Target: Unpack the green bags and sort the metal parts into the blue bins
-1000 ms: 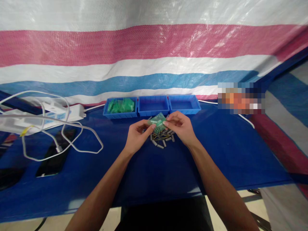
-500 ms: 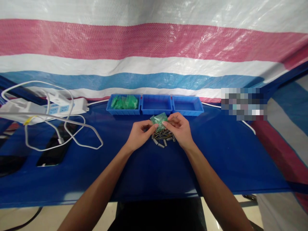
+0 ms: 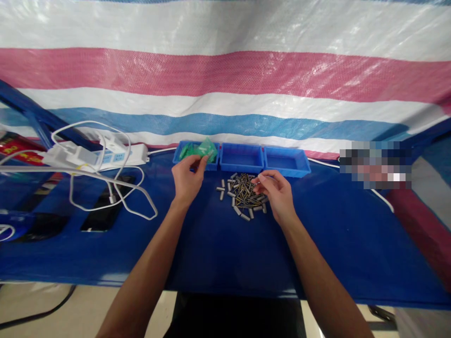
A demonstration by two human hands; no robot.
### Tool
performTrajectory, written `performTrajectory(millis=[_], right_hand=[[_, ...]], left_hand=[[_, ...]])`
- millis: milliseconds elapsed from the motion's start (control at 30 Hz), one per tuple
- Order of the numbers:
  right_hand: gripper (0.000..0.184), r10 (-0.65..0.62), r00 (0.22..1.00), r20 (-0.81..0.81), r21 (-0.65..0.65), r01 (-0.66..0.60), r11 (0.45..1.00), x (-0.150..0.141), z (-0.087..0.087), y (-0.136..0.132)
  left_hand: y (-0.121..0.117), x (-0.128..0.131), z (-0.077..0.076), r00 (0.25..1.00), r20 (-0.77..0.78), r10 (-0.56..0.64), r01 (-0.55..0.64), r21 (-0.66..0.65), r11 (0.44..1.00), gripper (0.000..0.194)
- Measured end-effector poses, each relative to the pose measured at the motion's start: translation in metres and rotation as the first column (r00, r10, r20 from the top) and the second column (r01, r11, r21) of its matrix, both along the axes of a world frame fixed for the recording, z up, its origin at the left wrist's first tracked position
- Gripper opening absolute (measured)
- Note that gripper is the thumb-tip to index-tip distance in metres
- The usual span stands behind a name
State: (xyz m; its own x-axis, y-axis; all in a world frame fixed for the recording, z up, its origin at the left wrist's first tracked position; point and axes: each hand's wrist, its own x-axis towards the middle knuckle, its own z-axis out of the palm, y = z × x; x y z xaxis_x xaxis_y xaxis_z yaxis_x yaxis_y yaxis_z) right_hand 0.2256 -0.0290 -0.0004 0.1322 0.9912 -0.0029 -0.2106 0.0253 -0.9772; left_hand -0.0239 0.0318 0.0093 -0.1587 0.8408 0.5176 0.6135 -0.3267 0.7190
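My left hand [image 3: 190, 177] pinches a translucent green plastic bag [image 3: 207, 149] between thumb and fingers, above the left blue plastic bin of green bags [image 3: 177, 157]. Nearer me than the bins, my right hand [image 3: 276, 191] curls half-closed beside the mixed pile of screws and grey cylinders [image 3: 246, 192]; whether it grips one, I cannot tell.

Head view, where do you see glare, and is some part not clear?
In the head view, glare lies on the striped sheet and, paler, near the front edge of the blue table; in the same view, coarse pixel squares hide something at right, and the small metal parts lack fine detail.
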Motion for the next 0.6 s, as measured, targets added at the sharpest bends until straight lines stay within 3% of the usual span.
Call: performTrajectory(millis=[133, 267, 367, 500, 600], right_hand=[[0.024, 0.016, 1.000, -0.018, -0.007, -0.016, 1.000, -0.001, -0.002, 0.000], [0.024, 0.021, 0.999, -0.028, -0.020, -0.022, 1.000, -0.002, 0.000, 0.000], [0.025, 0.026, 0.999, -0.023, -0.019, -0.027, 0.999, -0.002, 0.002, -0.001], [0.026, 0.030, 0.999, -0.016, -0.021, -0.031, 0.999, -0.001, 0.003, -0.001], [0.027, 0.038, 0.999, -0.014, -0.022, -0.038, 0.999, 0.000, 0.003, -0.001]], left_hand=[[0.018, -0.022, 0.002, 0.992, -0.111, 0.059, -0.050, 0.081, 0.995, 0.020], [0.025, -0.033, 0.000, 0.986, -0.157, 0.055, -0.045, 0.065, 0.997, 0.016], [0.027, -0.032, 0.002, 0.981, -0.193, 0.029, -0.024, 0.026, 0.999, 0.015], [0.030, -0.020, 0.010, 0.951, -0.306, -0.042, 0.060, 0.051, 0.997, 0.044], [0.034, -0.010, 0.012, 0.912, -0.388, -0.130, 0.159, 0.043, 0.986, 0.036]])
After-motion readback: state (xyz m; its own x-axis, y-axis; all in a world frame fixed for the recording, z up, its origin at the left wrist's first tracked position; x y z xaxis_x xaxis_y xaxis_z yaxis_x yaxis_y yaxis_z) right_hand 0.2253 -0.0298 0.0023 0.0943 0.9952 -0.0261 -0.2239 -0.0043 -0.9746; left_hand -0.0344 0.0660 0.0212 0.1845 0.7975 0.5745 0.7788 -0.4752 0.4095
